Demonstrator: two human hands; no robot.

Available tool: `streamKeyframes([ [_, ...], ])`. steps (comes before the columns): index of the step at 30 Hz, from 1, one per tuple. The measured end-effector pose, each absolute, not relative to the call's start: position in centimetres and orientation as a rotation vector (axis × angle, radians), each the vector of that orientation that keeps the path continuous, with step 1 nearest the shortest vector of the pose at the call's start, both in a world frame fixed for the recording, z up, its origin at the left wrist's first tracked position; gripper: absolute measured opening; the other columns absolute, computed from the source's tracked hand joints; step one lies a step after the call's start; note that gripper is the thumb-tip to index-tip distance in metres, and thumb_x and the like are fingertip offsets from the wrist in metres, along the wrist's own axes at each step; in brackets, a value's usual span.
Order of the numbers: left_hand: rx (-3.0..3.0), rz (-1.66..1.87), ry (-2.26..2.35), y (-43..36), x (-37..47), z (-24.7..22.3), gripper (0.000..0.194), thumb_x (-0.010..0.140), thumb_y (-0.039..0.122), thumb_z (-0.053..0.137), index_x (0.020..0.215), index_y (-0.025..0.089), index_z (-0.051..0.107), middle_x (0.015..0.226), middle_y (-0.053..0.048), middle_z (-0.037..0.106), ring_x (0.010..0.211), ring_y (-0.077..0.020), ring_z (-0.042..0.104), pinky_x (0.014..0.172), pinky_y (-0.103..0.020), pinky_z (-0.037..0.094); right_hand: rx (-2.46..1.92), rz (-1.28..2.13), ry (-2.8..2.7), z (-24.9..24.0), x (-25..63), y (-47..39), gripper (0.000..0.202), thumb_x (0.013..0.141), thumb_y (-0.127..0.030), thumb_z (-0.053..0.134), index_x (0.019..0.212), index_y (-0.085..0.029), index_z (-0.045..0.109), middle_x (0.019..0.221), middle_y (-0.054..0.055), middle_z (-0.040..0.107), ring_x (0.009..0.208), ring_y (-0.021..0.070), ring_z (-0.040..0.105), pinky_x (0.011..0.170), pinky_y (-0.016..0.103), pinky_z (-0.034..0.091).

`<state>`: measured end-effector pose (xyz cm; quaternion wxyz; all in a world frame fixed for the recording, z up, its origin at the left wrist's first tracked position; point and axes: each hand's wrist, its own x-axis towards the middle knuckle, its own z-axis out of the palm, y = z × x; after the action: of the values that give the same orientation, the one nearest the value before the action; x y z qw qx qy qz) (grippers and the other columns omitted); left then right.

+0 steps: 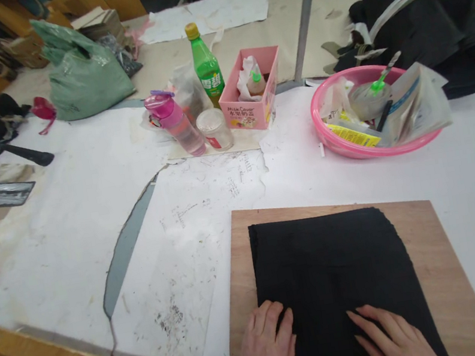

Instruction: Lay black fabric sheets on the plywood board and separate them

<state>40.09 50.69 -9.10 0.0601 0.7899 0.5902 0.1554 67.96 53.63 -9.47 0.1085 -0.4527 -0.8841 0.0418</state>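
Hands (267,343) on black cloth (325,266), seemingly layered

The cloth (329,266) lies on the board (437,254) atop the counter (56,214), with the basin (378,149) behind and, apparently, cardboard (126,1) at rear left.

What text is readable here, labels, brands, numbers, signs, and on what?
"雪碧": green bottle.
"Milk Cover": pink box; the smaller Chinese line below it is too small to quote surely.
Too small or blurred: handwriting on the white paper, print on the yellow packet in the pink basin, and the red label on the jar.
No number I can read.
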Motion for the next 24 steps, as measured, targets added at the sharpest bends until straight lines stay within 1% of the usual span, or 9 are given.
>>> streamKeyframes([
  [2, 2.402, 0.48, 1.775, 50.9, 40.0, -9.4, 0.029, 0.086, 0.019, 0.046, 0.109, 0.021, 0.064, 0.104, -0.006, 0.067, 0.099, -0.0234, 0.061, 0.084, -0.038, 0.05, -1.359, 0.212, -2.59, -9.5, 68.1, 54.0, 0.03, 0.092, -0.044, 0.045, 0.111, -0.028, 0.062, 0.104, 0.002, 0.067, 0.092, 0.016, 0.063, 0.073, 0.026, 0.05],
  [4, 2.418, 0.501, 1.742, 50.8, 39.8, -9.8, 0.029, 0.086, 0.019, 0.047, 0.109, 0.021, 0.065, 0.103, -0.005, 0.067, 0.098, -0.0231, 0.061, 0.084, -0.037, 0.051, -1.458, 0.308, -2.526, -9.5, 68.2, 54.5, 0.026, 0.092, -0.042, 0.047, 0.11, -0.028, 0.061, 0.106, 0.003, 0.065, 0.094, 0.0167, 0.062, 0.076, 0.028, 0.05],
  [7, 2.433, 0.5, 1.72, 50.8, 39.5, -10.0, 0.029, 0.085, 0.019, 0.049, 0.109, 0.021, 0.065, 0.103, -0.006, 0.068, 0.099, -0.0232, 0.061, 0.083, -0.037, 0.052, -1.691, 0.394, -2.346, -9.2, 68.5, 56.2, 0.025, 0.092, -0.038, 0.05, 0.113, -0.026, 0.057, 0.107, 0.004, 0.061, 0.097, 0.0192, 0.059, 0.083, 0.033, 0.049],
  [9, 2.444, 0.497, 1.714, 50.9, 39.4, -9.9, 0.029, 0.086, 0.02, 0.049, 0.109, 0.021, 0.066, 0.103, -0.006, 0.068, 0.099, -0.0232, 0.061, 0.082, -0.036, 0.052, -1.774, 0.422, -2.273, -9.1, 68.5, 57.5, 0.025, 0.091, -0.037, 0.052, 0.113, -0.026, 0.055, 0.106, 0.005, 0.059, 0.099, 0.0207, 0.057, 0.084, 0.036, 0.048],
  [17, 2.422, 0.506, 1.706, 51.3, 39.6, -9.5, 0.028, 0.086, 0.02, 0.048, 0.108, 0.022, 0.066, 0.102, -0.006, 0.068, 0.097, -0.0222, 0.061, 0.081, -0.035, 0.052, -1.805, 0.474, -2.302, -9.2, 67.6, 60.0, 0.025, 0.086, -0.032, 0.061, 0.109, -0.026, 0.054, 0.103, 0.004, 0.057, 0.093, 0.022, 0.054, 0.079, 0.039, 0.046],
  [24, 2.384, 0.499, 1.724, 51.1, 39.7, -9.7, 0.029, 0.085, 0.02, 0.051, 0.109, 0.022, 0.066, 0.104, -0.005, 0.067, 0.1, -0.0225, 0.06, 0.084, -0.036, 0.051, -1.793, 0.541, -2.363, -8.9, 67.4, 60.8, 0.014, 0.085, -0.026, 0.062, 0.097, -0.025, 0.055, 0.099, 0.003, 0.056, 0.089, 0.0215, 0.052, 0.074, 0.037, 0.043],
])
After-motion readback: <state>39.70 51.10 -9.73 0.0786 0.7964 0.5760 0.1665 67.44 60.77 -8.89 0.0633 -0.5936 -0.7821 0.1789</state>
